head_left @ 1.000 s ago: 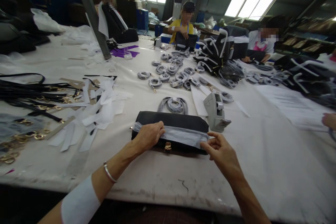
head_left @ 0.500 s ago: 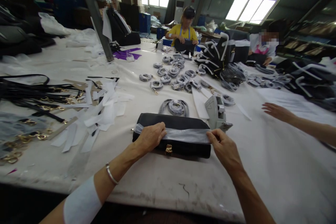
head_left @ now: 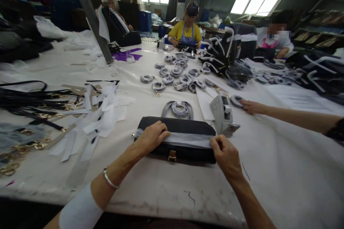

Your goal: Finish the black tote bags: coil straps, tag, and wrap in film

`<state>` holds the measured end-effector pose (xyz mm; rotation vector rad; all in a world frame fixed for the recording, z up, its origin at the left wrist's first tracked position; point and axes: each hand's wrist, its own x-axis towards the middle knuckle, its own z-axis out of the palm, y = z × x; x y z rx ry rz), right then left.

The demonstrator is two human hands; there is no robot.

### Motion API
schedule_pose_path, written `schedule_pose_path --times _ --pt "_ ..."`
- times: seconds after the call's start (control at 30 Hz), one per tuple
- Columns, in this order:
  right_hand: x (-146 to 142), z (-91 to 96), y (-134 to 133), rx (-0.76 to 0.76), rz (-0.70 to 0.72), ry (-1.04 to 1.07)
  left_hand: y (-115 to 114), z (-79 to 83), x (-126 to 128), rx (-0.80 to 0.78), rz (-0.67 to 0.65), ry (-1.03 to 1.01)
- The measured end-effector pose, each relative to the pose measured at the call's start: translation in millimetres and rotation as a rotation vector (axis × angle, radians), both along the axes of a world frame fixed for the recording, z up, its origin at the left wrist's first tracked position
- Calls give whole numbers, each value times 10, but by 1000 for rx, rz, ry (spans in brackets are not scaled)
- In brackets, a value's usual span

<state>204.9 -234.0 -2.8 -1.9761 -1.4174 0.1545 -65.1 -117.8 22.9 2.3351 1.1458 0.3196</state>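
Note:
A black handbag [head_left: 185, 126] lies in front of me on the table, its gold clasp [head_left: 172, 156] facing me. Along its length runs a translucent white wrapping strip [head_left: 189, 140]. My left hand [head_left: 153, 136] rests over the left part of the bag, fingers curled and pinching the strip. At the bag's right end, my right hand [head_left: 225, 152] pinches the strip between thumb and forefinger. A coiled, wrapped strap [head_left: 179, 109] sits just behind the bag. Beside it on the right stands a grey tape dispenser [head_left: 220, 113].
At right, a co-worker's hand [head_left: 252, 107] touches a wrapped strap coil [head_left: 236, 101]. More coils [head_left: 176, 72] lie farther back. Loose white strips [head_left: 92, 125] and black straps with gold hooks [head_left: 40, 109] cover the left. A metal post [head_left: 92, 18] rises from the table [head_left: 150, 200].
The co-worker's hand has moved left to a wrapped coil. My hands remain on the strip with hardly any shift, while the view has tilted slightly.

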Motion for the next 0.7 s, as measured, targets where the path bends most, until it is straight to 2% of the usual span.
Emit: schedule_pose_path --times 0.2,0.47,0.7 --pt "-29 -53 -55 74 0 -18 37 63 -44 -18 -44 32" --pt "-17 -14 -152 116 47 -156 34 131 -42 -23 -36 159" --pt "10 -101 -119 83 43 -134 40 93 -46 79 -70 258"
